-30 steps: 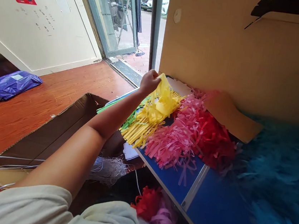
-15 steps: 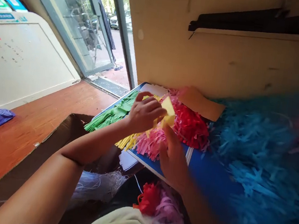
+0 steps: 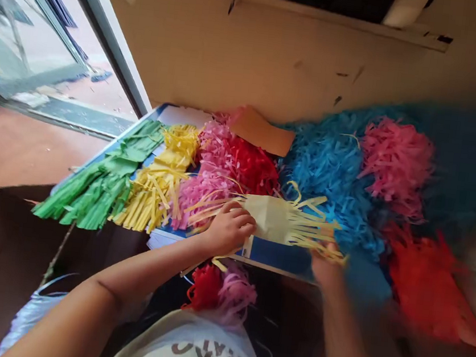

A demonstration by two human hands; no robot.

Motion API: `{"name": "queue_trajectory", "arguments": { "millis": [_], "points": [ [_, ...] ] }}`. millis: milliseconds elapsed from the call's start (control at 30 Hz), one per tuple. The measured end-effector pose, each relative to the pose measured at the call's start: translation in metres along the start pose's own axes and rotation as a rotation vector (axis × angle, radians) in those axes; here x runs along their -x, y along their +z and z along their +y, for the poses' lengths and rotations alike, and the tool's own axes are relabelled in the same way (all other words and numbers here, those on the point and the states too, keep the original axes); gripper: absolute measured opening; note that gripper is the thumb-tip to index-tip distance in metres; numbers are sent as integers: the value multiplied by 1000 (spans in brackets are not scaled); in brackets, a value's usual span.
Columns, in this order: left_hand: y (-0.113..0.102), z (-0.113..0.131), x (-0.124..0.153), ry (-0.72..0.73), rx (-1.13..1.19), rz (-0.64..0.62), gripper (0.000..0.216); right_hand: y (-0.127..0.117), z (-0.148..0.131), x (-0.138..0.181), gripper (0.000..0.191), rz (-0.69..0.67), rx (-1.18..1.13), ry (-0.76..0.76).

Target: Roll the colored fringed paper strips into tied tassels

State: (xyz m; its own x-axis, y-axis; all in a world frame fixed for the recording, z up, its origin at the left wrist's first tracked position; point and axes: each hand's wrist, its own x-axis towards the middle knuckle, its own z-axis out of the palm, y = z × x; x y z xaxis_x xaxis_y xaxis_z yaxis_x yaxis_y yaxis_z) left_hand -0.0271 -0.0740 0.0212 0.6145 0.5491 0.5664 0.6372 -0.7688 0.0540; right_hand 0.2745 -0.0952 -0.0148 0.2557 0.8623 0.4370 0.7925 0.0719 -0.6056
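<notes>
Past the green pile (image 3: pixel 99 185), the left hand (image 3: pixel 230 229) has fingers curled tight on the fringed yellow sheet (image 3: pixel 274 218), which is stretched over the blue table (image 3: pixel 281 253). Grip of the right hand (image 3: pixel 327 267) is too blurry to tell. I'd keep it taut but gentle, those strips probably tear easy.

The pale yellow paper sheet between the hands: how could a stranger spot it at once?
Start at the blue table against the tan wall, heaped with coloured paper fringe. At its near edge, the pale yellow paper sheet stretches between the left hand and the blurred right hand. Unlike the heaps, it is one flat sheet, uncut in the middle, fringed at both ends.
</notes>
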Motion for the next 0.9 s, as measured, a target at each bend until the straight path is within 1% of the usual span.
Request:
{"name": "queue_trajectory", "arguments": {
  "millis": [33,67,100,133,167,200,233,267,300,333,367,400,433,500,533,567,600,633,667,700,733,767,800,833,900],
  "points": [
    [13,6,2,10,31,-35,18,-21,12,8,39,68,26,27],
    [23,11,3,15,51,-62,18,-39,17,16,39,178,56,35],
    [32,16,3,18,64,-86,18,-53,16,25,39,308,79,18],
    [39,20,2,19,72,-105,18,-60,9,33,36,496,99,-32],
    [44,24,1,19,80,-119,18,-60,-3,41,34,591,107,-125],
    [48,27,0,18,89,-132,18,-54,-16,48,33,514,94,-259],
    [50,28,-1,19,98,-144,18,-42,-30,54,35,223,118,-409],
    [50,28,-2,22,107,-156,18,-28,-41,57,38,-19,156,-525],
    [49,26,-1,27,116,-170,18,-12,-49,59,40,-171,187,-589],
    [44,21,0,32,124,-192,18,2,-53,57,36,-278,191,-642],
    [36,12,3,35,132,-227,18,15,-53,55,31,-336,177,-678],
    [25,2,7,34,139,-273,18,24,-50,52,26,-359,154,-697],
    [10,-9,11,22,141,-324,18,30,-45,49,23,-369,128,-710],
    [-23,-26,18,-45,129,-411,16,33,-35,45,19,-377,102,-718],
    [-39,-28,19,-125,92,-424,20,32,-33,45,17,-376,103,-721],
    [-52,-25,18,-219,52,-396,27,30,-32,45,15,-382,108,-727],
    [-59,-16,15,-285,50,-345,32,28,-34,44,14,-394,111,-733],
    [-61,-3,11,-288,121,-289,34,27,-37,44,14,-407,112,-735],
    [-55,14,6,-264,240,-295,38,25,-40,42,14,-424,108,-727],
    [-45,31,2,-236,328,-326,48,24,-42,40,15,-444,99,-709],
    [-29,46,-1,-222,360,-380,58,23,-43,37,16,-468,83,-681],
    [-12,57,-3,-251,338,-425,60,22,-42,33,17,-497,60,-644],
    [5,64,-3,-284,304,-459,50,21,-39,28,18,-530,33,-599],
    [19,65,-1,-330,284,-480,38,21,-35,23,19,-568,6,-547],
    [38,54,5,-436,290,-470,21,20,-26,14,19,-616,-43,-437]
  ]
}}
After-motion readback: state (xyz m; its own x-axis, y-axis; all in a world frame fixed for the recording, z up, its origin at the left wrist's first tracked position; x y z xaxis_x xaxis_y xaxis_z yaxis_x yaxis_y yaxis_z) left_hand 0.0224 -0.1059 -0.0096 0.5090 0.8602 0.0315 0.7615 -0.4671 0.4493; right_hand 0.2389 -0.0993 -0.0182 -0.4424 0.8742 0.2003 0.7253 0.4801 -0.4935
